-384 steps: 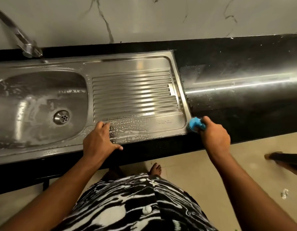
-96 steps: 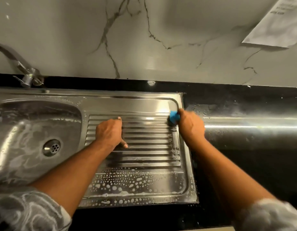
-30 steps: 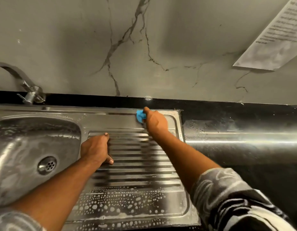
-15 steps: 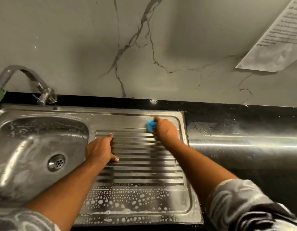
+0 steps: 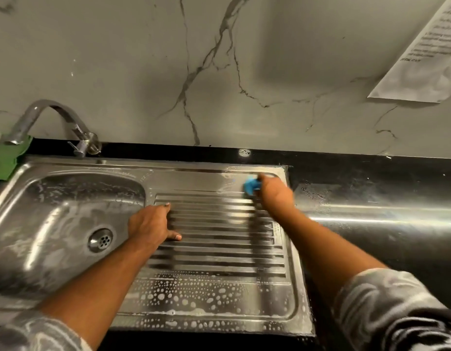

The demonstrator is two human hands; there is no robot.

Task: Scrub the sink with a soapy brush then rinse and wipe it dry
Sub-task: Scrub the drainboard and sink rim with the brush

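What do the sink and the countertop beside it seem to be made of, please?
Sink: likely stainless steel, silvery with streaked reflections and pressed ridges. Countertop: probably polished black stone, glossy with a bright light streak; laminate is possible.

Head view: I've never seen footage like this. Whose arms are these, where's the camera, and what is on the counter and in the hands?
No machine here: a person wears one camera on the head, looking down at their own arms. The right hand grips a blue brush on the steel sink, at the far right corner of its ridged draining board. The left hand rests flat on the ridges, holding nothing. Soap bubbles cover the near edge. The basin and drain lie left, below the tap; a green cloth sits at far left.
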